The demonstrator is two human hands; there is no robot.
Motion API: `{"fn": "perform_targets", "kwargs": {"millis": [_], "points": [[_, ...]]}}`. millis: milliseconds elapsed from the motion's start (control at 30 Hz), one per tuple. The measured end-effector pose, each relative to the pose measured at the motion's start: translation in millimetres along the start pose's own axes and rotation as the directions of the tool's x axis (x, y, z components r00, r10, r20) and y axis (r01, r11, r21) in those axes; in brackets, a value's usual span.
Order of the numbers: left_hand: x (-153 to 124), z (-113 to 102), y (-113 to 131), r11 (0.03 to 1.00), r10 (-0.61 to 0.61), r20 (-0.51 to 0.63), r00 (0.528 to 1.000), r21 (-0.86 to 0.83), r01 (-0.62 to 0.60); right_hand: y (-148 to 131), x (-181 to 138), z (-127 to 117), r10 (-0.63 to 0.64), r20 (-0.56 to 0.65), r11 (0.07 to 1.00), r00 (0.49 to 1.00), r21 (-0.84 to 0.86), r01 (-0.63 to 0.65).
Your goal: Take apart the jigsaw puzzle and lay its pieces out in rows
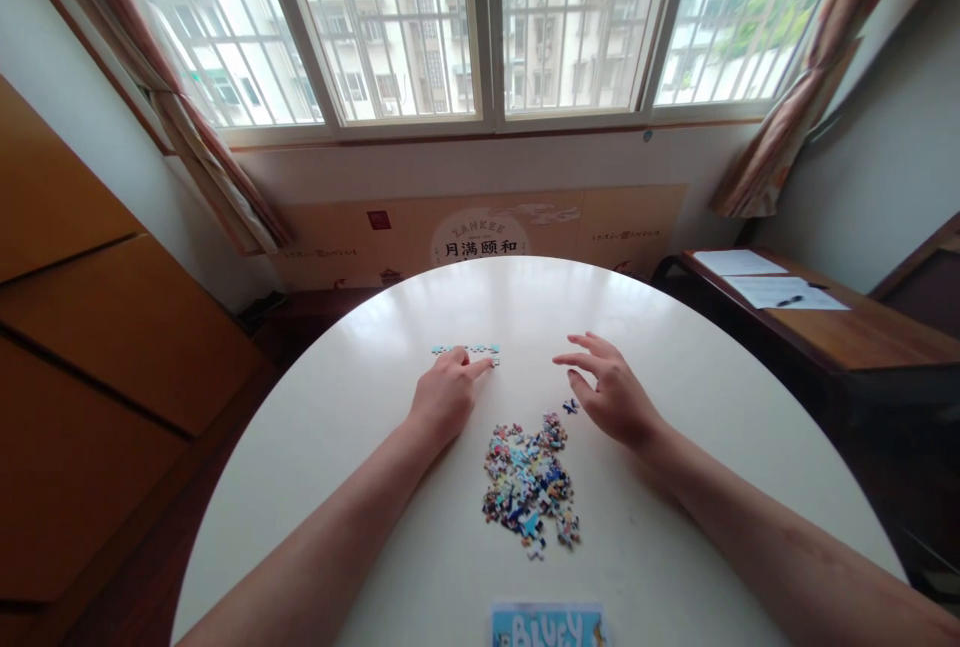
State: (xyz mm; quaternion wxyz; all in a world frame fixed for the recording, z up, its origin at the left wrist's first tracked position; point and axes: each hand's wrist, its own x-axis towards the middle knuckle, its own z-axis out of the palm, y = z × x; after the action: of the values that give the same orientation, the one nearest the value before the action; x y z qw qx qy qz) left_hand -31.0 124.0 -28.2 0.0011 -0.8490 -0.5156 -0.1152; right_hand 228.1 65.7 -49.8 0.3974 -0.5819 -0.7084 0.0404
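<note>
My left hand (pixel 446 392) rests palm down just below a short row of joined light-blue jigsaw pieces (pixel 484 348). One of its digits stretches right and touches a small loose puzzle piece (pixel 496 362); the other fingertips are partly hidden near the row. To the right, my right hand (pixel 611 387) is open with fingers spread, holding nothing. Close under its thumb lies a dark blue puzzle piece (pixel 571 407). Between my forearms a heap of mixed jigsaw pieces (pixel 529 477) is spread on the white round table (pixel 300 487).
A blue box with "BLUEY" lettering (pixel 551 627) sits at the near edge of view. On the right, a wooden side table (pixel 862 337) bears papers (pixel 787 293) and a dark pen. Orange-brown cabinets (pixel 97 377) stand left; a barred window is ahead.
</note>
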Motion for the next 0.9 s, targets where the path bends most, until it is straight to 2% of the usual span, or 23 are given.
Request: {"fn": "perform_targets", "kwargs": {"millis": [267, 367, 500, 600, 700, 767, 900], "points": [[1, -2, 2, 1.0, -0.018, 0.025, 1.0, -0.005, 0.018, 8, 6, -10, 0.036, -0.033, 0.999, 0.999, -0.024, -0.036], [1, -3, 4, 1.0, -0.014, 0.025, 1.0, 0.0, 0.014, 10, 8, -18, 0.059, -0.007, 0.998, 0.998, -0.037, -0.059], [1, -4, 4, 1.0, -0.007, 0.006, 1.0, 0.013, 0.006, 12, 8, -29, 0.078, 0.144, 0.997, 0.986, -0.037, -0.074], [0, -3, 3, 1.0, 0.017, -0.042, 0.999, 0.009, -0.016, 11, 7, -37, 0.012, 0.305, 1.0, 0.952, -0.004, -0.011], [-3, -5, 2, 0.997, 0.073, -0.121, 0.99, -0.027, -0.077, 8, 6, -44, -0.07, 0.428, 0.998, 0.901, 0.03, 0.064], [-6, -7, 2, 0.985, 0.147, -0.159, 0.976, -0.067, -0.159, 5, 5, -47, -0.086, 0.471, 0.996, 0.878, 0.028, 0.083], [-11, -14, 2, 0.927, 0.323, -0.123, 0.938, -0.16, -0.34, 7, 5, -46, -0.064, 0.476, 0.998, 0.877, 0.008, 0.068]]}}
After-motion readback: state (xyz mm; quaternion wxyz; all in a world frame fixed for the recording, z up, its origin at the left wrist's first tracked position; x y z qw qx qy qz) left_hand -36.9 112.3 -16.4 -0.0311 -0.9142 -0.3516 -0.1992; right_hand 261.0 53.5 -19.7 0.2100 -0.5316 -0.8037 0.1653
